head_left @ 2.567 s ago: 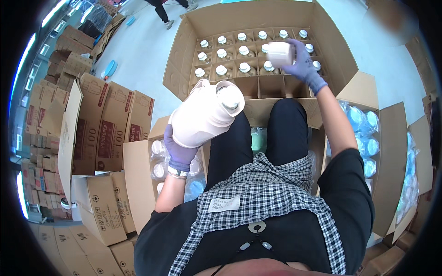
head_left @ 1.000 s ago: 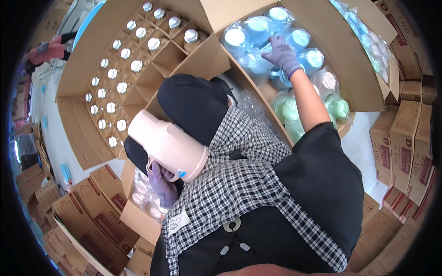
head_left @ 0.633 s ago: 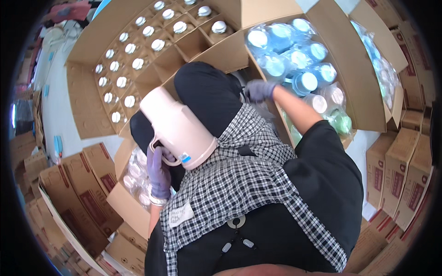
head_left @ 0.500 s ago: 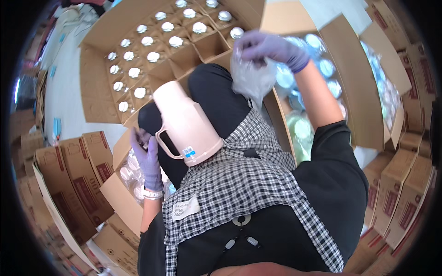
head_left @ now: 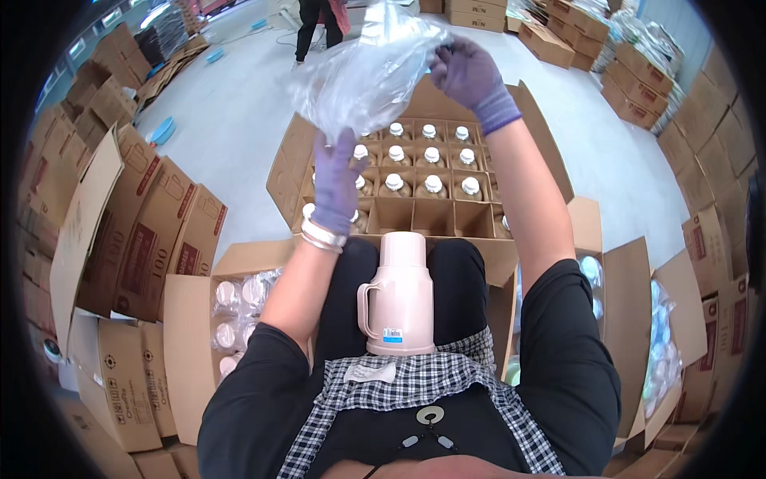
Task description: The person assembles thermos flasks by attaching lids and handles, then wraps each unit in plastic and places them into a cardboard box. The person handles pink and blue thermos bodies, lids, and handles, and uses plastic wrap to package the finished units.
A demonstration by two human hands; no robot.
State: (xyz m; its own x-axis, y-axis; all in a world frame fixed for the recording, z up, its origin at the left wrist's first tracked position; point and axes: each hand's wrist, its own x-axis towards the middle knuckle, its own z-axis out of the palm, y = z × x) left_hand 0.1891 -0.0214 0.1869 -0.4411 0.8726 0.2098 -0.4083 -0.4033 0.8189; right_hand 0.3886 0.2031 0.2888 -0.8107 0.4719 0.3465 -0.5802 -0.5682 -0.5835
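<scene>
A pale pink vacuum flask [head_left: 399,307] with a side handle lies on my lap, its narrower lid end away from me. Above and beyond it, a clear plastic bag [head_left: 363,76] is spread out between my two gloved hands. My right hand [head_left: 472,84] pinches the bag's right edge. At its lower left edge, my left hand [head_left: 339,180] has its fingers closed on the film; part of the fingertips is hard to make out. Beyond my knees, a divided carton [head_left: 289,172] holds several clear bottles with white tops, and some front compartments are vacant.
An open carton [head_left: 190,351] of plastic-wrapped pink-topped items stands at my left. Another open carton [head_left: 626,307] is at my right, with blue-topped wrapped items. Stacked cartons [head_left: 148,231] line both sides. A blue basin [head_left: 163,130] and a person [head_left: 315,24] are farther off.
My right hand has lifted the bag up and forward, where it now spreads out. My left hand has risen from beside the flask to the bag. The view has tilted up, and the flask lies straighter.
</scene>
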